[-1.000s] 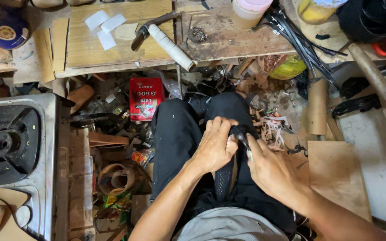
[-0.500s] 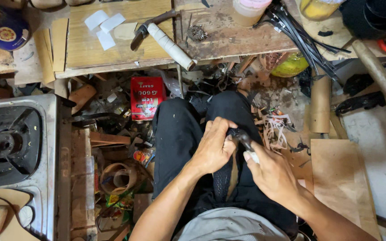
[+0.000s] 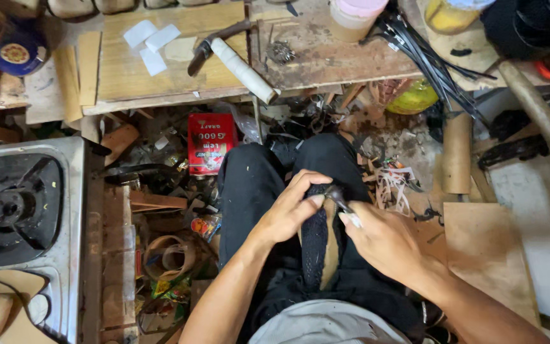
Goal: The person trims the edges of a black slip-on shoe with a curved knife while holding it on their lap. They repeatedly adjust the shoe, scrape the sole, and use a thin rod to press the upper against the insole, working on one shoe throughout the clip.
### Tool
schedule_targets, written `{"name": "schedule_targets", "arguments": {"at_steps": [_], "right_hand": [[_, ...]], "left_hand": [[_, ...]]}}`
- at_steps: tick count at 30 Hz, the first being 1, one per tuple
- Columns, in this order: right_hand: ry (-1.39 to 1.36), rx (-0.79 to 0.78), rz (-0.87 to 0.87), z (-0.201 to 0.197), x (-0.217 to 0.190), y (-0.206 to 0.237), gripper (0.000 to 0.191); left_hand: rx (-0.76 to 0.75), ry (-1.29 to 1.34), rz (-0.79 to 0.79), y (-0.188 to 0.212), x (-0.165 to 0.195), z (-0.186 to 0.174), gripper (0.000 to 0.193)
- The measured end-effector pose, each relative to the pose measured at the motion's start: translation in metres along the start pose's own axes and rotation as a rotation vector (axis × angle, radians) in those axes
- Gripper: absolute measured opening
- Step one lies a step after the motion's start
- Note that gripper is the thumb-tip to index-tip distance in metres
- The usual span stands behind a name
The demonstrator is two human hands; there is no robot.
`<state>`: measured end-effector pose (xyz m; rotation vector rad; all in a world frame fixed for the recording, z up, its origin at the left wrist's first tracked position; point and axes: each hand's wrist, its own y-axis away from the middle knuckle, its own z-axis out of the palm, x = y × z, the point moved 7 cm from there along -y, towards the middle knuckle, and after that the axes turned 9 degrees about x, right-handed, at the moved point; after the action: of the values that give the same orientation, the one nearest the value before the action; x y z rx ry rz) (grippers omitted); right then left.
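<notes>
Cluttered workshop floor fills the frame; at centre the left hand (image 3: 288,213) clamps a black mesh strip (image 3: 316,245) steady on the lap; the right hand (image 3: 380,242) pinches a small tool (image 3: 344,202) against it.

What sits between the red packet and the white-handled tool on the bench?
In the head view, only the workbench edge and floor scraps separate red packet from white-handled tool.
</notes>
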<state>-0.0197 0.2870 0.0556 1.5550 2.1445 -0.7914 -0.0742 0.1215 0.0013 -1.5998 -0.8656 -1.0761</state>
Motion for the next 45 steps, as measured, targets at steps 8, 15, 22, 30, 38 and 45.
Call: {"name": "schedule_targets", "arguments": {"at_steps": [8,15,22,30,38,45], "right_hand": [[-0.071,-0.017,0.029,0.018,0.007,0.004,0.026],[-0.463,0.28,-0.269,-0.005,-0.005,0.017,0.018],[-0.143,0.098,-0.25,0.018,0.005,0.011,0.022],[-0.118,0.214,-0.169,0.024,0.023,0.021,0.027],[-0.195,0.135,-0.131,0.025,0.009,0.012,0.024],[0.045,-0.048,0.039,0.037,0.013,0.002,0.027]], "left_hand": [[0.272,0.045,-0.119,0.01,-0.019,-0.007,0.042],[0.286,0.028,-0.119,0.01,-0.023,-0.008,0.04],[0.32,0.107,-0.215,0.01,-0.04,-0.011,0.038],[0.307,0.102,-0.176,0.015,-0.044,-0.008,0.039],[0.31,0.079,-0.129,0.015,-0.032,-0.013,0.041],[0.345,0.076,-0.206,0.02,-0.04,-0.016,0.04]]}}
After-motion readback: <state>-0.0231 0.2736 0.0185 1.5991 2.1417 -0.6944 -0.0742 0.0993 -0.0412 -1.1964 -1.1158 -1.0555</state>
